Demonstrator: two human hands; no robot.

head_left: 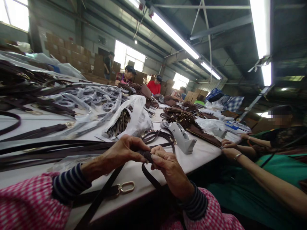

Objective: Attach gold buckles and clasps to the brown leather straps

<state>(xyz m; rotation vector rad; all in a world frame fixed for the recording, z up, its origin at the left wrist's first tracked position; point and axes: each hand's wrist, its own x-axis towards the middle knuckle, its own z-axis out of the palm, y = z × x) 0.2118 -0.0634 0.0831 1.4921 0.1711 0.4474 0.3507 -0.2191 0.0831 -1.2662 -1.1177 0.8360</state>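
Both my hands meet over the table's front edge, pinching a dark brown strap [145, 156]. My left hand [120, 153] grips it between thumb and fingers from the left. From the right, my right hand [168, 166] closes on the same part, its thumb on top. Lengths of strap hang down below the hands. Just what lies between the fingertips is partly hidden. Under my left wrist, another strap end with a gold-coloured oval ring [127, 187] rests on the white table [203, 159].
A grey tape dispenser [181, 137] and a white plastic bag of strips [129, 118] stand beyond my hands. Dark straps [48, 147] lie left, wrapped coils [93, 97] behind them. Brown pouches [179, 118] are piled right. A co-worker's hands [231, 150] are close on my right.
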